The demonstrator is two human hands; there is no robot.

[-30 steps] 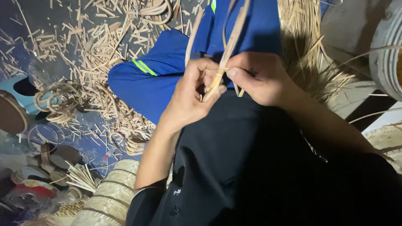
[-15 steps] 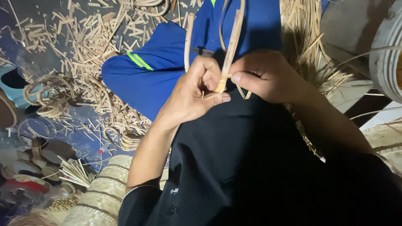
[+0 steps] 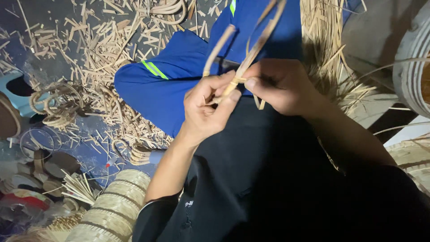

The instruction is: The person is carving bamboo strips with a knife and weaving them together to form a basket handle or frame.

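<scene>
A: Floor is dark, littered with cane offcuts. Status?
B: Cane strips sit over the lap, now angled further right than half a second back. Left hand thumb pinches the crossing; right hand fingertips pinch beside it. Grip unchanged.
A: Surroundings?
B: Woven basket at floor's near edge.

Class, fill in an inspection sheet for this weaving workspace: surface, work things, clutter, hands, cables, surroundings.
Surface: dark floor, littered.
Work things: thin cane strips pinched between both hands, their ends fanning upward.
Clutter: cut cane scraps; coiled cane rings; bundle of sticks.
Hands: left hand and right hand both grip the strips, over a lap in black cloth.
Cables: nothing seen.
Surroundings: blue trouser leg; woven basket; loose straw pile.
</scene>
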